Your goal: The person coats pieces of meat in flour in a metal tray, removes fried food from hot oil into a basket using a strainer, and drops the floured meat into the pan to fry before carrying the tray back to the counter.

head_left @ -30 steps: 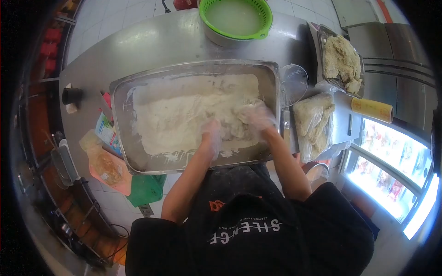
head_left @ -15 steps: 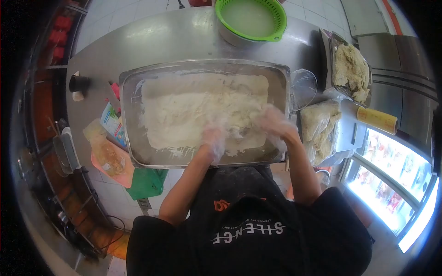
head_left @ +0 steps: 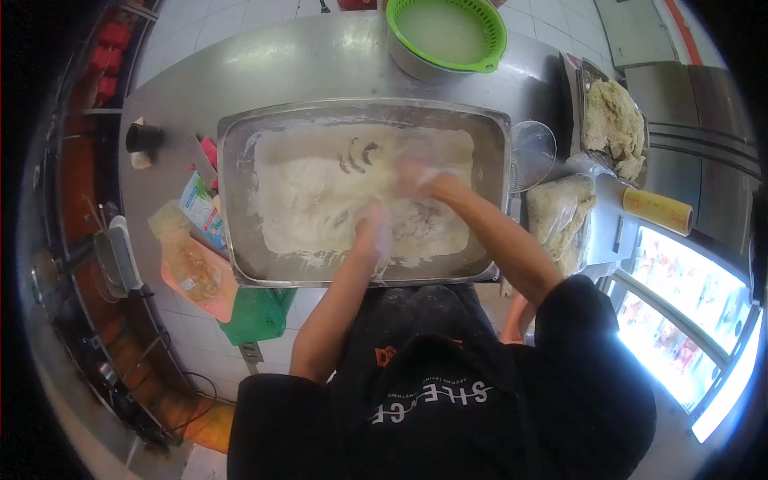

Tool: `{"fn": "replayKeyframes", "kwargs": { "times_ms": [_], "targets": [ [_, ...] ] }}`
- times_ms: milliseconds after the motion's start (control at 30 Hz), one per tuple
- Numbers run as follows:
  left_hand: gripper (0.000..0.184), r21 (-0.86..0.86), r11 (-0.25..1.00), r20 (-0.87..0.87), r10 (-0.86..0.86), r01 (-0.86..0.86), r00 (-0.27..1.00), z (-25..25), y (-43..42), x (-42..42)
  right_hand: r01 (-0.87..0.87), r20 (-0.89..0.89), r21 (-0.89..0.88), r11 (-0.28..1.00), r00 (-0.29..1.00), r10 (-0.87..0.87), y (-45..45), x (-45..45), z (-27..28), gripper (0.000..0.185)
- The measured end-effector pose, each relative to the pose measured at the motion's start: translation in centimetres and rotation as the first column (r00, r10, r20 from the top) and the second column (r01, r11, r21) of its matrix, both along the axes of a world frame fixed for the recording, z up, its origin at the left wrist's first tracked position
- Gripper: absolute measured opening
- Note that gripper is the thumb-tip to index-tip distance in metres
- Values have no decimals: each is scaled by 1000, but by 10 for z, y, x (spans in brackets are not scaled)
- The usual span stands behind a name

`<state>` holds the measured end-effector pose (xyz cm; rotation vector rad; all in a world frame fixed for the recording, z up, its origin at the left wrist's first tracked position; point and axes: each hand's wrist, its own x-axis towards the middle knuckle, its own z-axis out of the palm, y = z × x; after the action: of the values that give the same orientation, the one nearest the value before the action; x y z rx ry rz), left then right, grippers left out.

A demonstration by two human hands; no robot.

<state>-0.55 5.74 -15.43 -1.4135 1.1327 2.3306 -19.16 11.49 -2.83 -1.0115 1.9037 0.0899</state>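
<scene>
A large metal tray (head_left: 240, 232) holds a broad layer of pale flour (head_left: 296, 184). Both of my hands are inside it, in what look like clear plastic gloves. My left hand (head_left: 373, 228) is over the flour near the tray's front middle, its fingers blurred. Farther in, my right hand (head_left: 418, 172) is over the flour right of centre, heavily smeared by motion. Curved finger-like grooves mark the flour at the back middle, and dark tray bottom shows through on the right. Whether either hand grips any flour is hidden by the blur.
A green strainer (head_left: 498, 60) sits in a bowl of cloudy liquid behind the tray. On the right are a wire skimmer (head_left: 532, 152), a bag of battered-looking food (head_left: 556, 216), a heaped tray of coated food (head_left: 612, 120) and a yellow roll (head_left: 658, 210). A pink tray (head_left: 220, 300) lies left.
My right hand has swept left and away from me, from the tray's right side toward its middle. New curved grooves show in the flour. My left hand stays near the front middle.
</scene>
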Motion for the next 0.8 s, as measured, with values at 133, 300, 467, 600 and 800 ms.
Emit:
{"fn": "replayKeyframes", "kwargs": {
  "times_ms": [133, 300, 467, 600, 800],
  "targets": [
    [68, 174, 984, -27, 46, -41, 999, -8, 17, -4, 275, -211, -311, 909, 913, -349, 54, 23, -77, 60],
    [64, 280, 927, 5, 260, -251, 966, 17, 33, -55, 797, 190, -155, 584, 604, -774, 42, 45, -24, 53],
    [55, 128, 984, 55, -134, 126, 989, 72, 12, -30, 806, 200, -168, 567, 591, -781, 81, 43, 19, 40],
    [52, 153, 981, 87, -133, 119, 987, 34, 18, -20, 911, 260, -66, 408, 410, -874, 89, 58, -34, 39],
    [41, 322, 946, -76, -23, 47, 997, 64, 31, -51, 918, 508, -376, 125, 318, -801, 116, 89, -103, 33]
  ]
}}
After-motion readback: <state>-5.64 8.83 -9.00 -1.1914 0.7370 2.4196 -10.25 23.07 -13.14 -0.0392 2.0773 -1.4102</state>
